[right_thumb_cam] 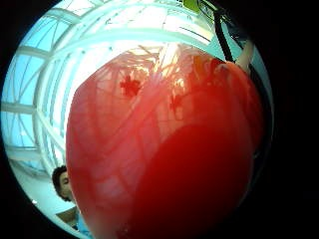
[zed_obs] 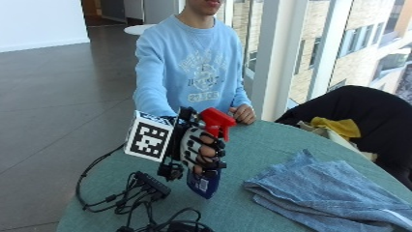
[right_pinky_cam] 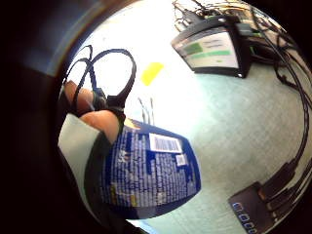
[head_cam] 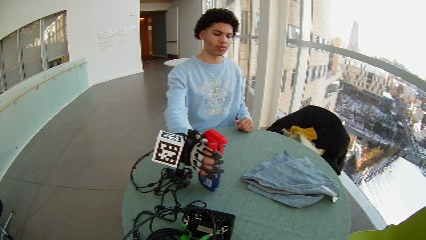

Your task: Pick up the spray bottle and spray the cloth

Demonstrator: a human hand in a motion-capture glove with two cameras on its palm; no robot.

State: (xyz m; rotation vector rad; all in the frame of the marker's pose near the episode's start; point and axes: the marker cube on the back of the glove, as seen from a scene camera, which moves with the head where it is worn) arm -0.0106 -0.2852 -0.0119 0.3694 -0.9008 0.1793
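Spray bottle [zed_obs: 207, 159] first: we count one, blue with a red trigger head, lifted clear of the round green table [zed_obs: 257, 145] and tilted. Our gloved right hand [zed_obs: 198, 147] has its fingers wrapped round the bottle's neck. One blue cloth [zed_obs: 328, 193] lies folded on the table, well apart from the bottle (on the window side). Our bare hand [zed_obs: 243, 114] rests at the table's far edge.

Glossy red plastic trigger head [zed_obs: 216, 121] on blue printed-label spray bottle [zed_obs: 203, 182]; soft blue woven cloth [zed_obs: 328, 193]; matt green table [zed_obs: 257, 145].
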